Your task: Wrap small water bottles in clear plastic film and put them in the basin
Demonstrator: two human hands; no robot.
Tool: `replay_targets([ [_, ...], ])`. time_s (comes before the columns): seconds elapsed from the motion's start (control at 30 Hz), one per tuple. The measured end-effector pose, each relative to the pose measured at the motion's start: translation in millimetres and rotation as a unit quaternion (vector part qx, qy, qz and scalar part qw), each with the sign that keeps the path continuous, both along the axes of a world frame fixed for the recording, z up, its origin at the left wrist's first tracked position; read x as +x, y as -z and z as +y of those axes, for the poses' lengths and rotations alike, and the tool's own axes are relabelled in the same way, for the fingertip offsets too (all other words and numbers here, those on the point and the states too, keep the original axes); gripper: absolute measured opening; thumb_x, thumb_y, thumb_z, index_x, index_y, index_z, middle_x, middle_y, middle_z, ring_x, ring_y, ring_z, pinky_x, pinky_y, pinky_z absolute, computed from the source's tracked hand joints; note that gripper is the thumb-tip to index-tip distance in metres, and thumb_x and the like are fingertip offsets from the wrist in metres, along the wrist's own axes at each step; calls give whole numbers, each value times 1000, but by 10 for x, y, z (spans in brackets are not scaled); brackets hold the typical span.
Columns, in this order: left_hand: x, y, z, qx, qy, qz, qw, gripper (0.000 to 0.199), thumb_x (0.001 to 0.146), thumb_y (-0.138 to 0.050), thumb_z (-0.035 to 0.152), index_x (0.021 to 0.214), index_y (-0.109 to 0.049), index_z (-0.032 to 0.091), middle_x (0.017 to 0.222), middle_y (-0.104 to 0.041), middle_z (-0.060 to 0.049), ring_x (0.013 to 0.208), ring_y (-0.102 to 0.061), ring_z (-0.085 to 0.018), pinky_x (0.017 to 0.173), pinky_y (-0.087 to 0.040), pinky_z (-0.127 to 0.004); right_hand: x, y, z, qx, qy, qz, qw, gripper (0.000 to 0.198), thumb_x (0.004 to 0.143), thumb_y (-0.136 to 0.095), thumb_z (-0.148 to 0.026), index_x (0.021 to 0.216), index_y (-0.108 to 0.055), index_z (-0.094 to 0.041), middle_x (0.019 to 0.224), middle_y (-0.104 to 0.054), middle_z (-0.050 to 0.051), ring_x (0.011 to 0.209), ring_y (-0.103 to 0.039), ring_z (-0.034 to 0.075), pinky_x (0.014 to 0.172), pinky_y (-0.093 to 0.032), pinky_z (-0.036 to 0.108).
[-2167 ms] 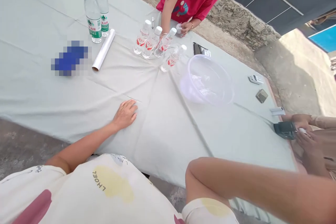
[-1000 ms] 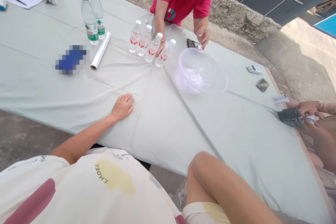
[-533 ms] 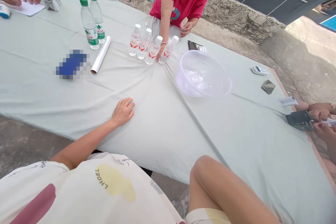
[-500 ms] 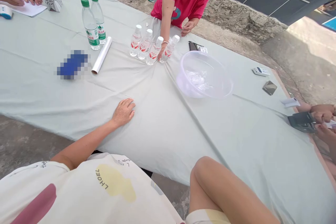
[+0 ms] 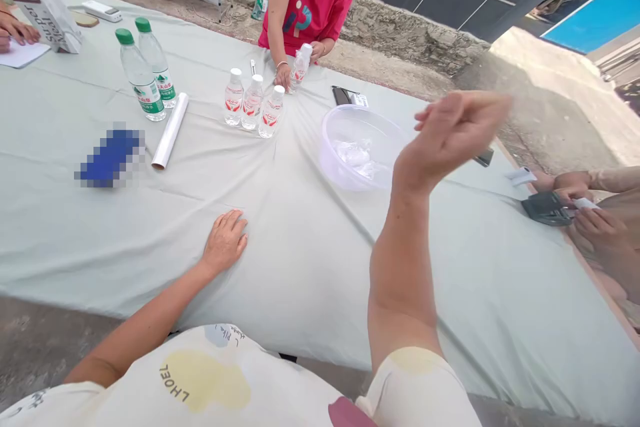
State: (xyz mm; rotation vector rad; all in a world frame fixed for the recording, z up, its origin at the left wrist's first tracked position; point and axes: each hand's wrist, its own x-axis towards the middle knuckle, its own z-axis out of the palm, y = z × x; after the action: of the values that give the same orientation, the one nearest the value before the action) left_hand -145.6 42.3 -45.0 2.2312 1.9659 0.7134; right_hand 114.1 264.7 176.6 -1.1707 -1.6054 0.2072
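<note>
My left hand (image 5: 225, 240) lies flat on the pale tablecloth (image 5: 300, 233), fingers stretched out and slightly together, holding nothing. My right hand (image 5: 445, 137) is raised in the air, bent at the wrist, in front of the right side of a translucent lilac basin (image 5: 333, 167). Its fingers are partly hidden and smeared by motion. Clear plastic wrapping (image 5: 355, 153) lies inside the basin. Left of it stand three small water bottles (image 5: 251, 103) with white caps. Across the table, a person in a pink shirt (image 5: 305, 7) holds another small bottle (image 5: 300, 68).
Two larger green-capped bottles (image 5: 145, 83) stand at the left beside a white roll (image 5: 171, 132). A blurred-out blue item (image 5: 111, 157) lies nearer. Farther left is a tall box (image 5: 43, 10). At the right edge another person's hands (image 5: 595, 213) are beside a dark device (image 5: 546, 208).
My right arm has swung up from low at the right. The person opposite has drawn one small bottle away from the others. My left hand stays on the cloth; the view has shifted right.
</note>
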Motion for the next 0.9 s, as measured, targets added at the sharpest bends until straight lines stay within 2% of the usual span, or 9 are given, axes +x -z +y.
replay_targets([
  [0.07,5,-11,3,3,-3,-9,1000,26,92,-47,21,113,-62,19,137,-59,-17,135,-49,-31,111,-40,-52,65,133,336,-83,52,-86,992,31,99,-47,-32,127,-54,-20,126,-57,15,114,-59,23,103,-45,46],
  [0.17,10,-31,9,3,-7,-13,1000,25,92,-48,21,113,-62,20,135,-60,-16,134,-50,-31,110,-41,-52,162,447,818,-312,90,-245,913,54,71,-80,-23,122,-61,-20,132,-53,18,127,-50,35,108,-36,57],
  [0.27,4,-39,17,3,-7,-13,1000,25,91,-49,22,113,-61,21,135,-60,-16,133,-51,-31,109,-42,-52,247,741,1085,-414,126,-247,867,38,66,-82,-27,100,-70,-16,121,-58,19,125,-51,37,106,-34,63],
  [0.33,-5,-31,22,6,-8,-15,1000,25,91,-50,22,113,-61,21,134,-61,-16,133,-52,-31,109,-43,-52,292,828,1152,-406,146,-216,876,21,77,-72,-32,87,-70,-14,110,-62,19,120,-55,34,106,-36,61],
  [0.47,-20,18,27,12,-7,-31,999,25,91,-50,21,112,-61,21,134,-61,-15,133,-51,-30,109,-42,-52,294,737,1055,-262,160,-95,947,14,87,-53,-24,87,-65,-17,100,-68,13,109,-63,26,104,-44,49],
  [0.57,-30,11,44,-3,-7,-83,996,24,89,-51,21,109,-63,21,135,-60,-15,134,-50,-31,111,-40,-54,153,626,617,-230,55,30,971,16,88,-51,-28,98,-61,-21,97,-69,5,86,-68,17,84,-55,37],
  [0.63,-38,-80,66,-34,-16,-164,986,22,89,-52,25,106,-64,21,134,-61,-14,134,-50,-31,112,-38,-56,8,606,127,-255,-74,122,956,17,84,-59,-37,95,-61,-23,89,-67,2,74,-67,15,70,-55,32],
  [0.73,-36,-374,105,-114,-51,-373,919,29,93,-49,42,109,-63,22,128,-65,-12,126,-57,-29,107,-44,-51,-218,657,-692,-309,-199,149,918,22,78,-68,-43,87,-63,-23,77,-63,-1,64,-63,12,60,-52,27],
  [0.9,91,-924,97,-285,63,-645,706,56,87,-54,67,114,-61,19,123,-66,-14,109,-66,-27,83,-56,-39,-505,873,-1555,-334,-282,143,888,19,79,-70,-43,83,-69,-24,80,-68,0,72,-61,13,64,-51,28],
])
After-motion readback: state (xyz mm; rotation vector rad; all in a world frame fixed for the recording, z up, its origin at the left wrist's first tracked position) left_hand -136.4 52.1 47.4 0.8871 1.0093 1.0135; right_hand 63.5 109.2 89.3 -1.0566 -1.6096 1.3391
